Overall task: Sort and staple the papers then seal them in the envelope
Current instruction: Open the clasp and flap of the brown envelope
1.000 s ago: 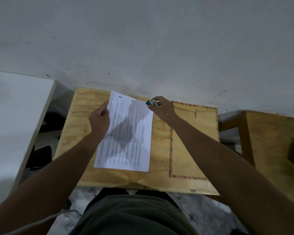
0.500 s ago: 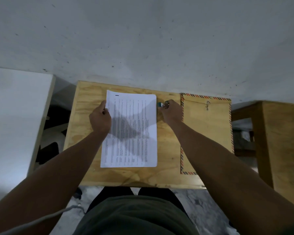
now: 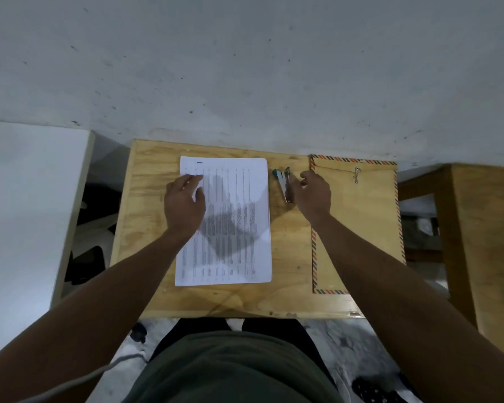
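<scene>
A stack of printed white papers (image 3: pixel 239 228) lies squared up on the small plywood table (image 3: pixel 146 228). My left hand (image 3: pixel 184 205) rests flat on the stack's upper left edge, fingers spread. A small teal and metal stapler (image 3: pixel 284 184) lies on the wood just right of the papers' top corner. My right hand (image 3: pixel 314 196) hovers right beside the stapler with its fingers loosely apart, not gripping it. A brown envelope (image 3: pixel 361 228) with a red and blue striped border and a string clasp lies flat at the table's right side, partly under my right forearm.
A grey wall rises directly behind the table. A white surface (image 3: pixel 26 199) stands to the left, and a second wooden table (image 3: pixel 489 228) to the right. My lap and a grey cable are below the table's front edge.
My right hand set the stapler down beside the papers and let go of it. The left hand shifted from gripping the papers' left edge to lying flat on them.
</scene>
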